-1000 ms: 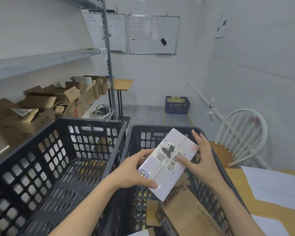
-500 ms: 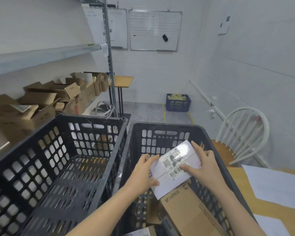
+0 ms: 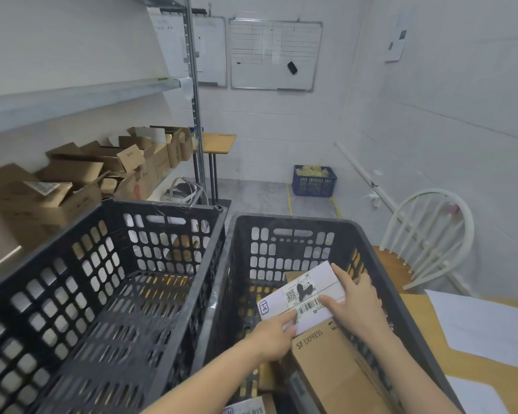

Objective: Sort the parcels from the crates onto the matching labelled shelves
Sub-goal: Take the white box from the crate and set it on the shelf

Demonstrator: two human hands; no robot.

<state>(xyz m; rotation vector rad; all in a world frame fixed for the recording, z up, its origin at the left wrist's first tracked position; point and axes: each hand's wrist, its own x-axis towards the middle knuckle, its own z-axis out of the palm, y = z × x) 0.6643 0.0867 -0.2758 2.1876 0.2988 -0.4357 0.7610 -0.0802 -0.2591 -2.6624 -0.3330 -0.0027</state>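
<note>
Both hands hold one white parcel inside the right crate, low between its walls. Left hand pinches the parcel's near edge, and right hand grips its right end, thumb laid over the barcode label and fingers curled round the far side. The parcel lies flat and slightly tilted, label upward, with its near edge over a brown SF EXPRESS box that rests deeper in the same crate. More cardboard shows under the parcel at the crate's far end, and a labelled packet peeks in at its near corner.

Directly left of the right crate, and touching it along the rim, stands a second black crate. Further left of that, a metal shelf spans above a row of open cardboard boxes. Right of the crate sits a wooden surface with white sheets on it, and beyond that a white chair. Behind the crate, on the floor by the wall, is a blue basket, with a whiteboard on the wall above.
</note>
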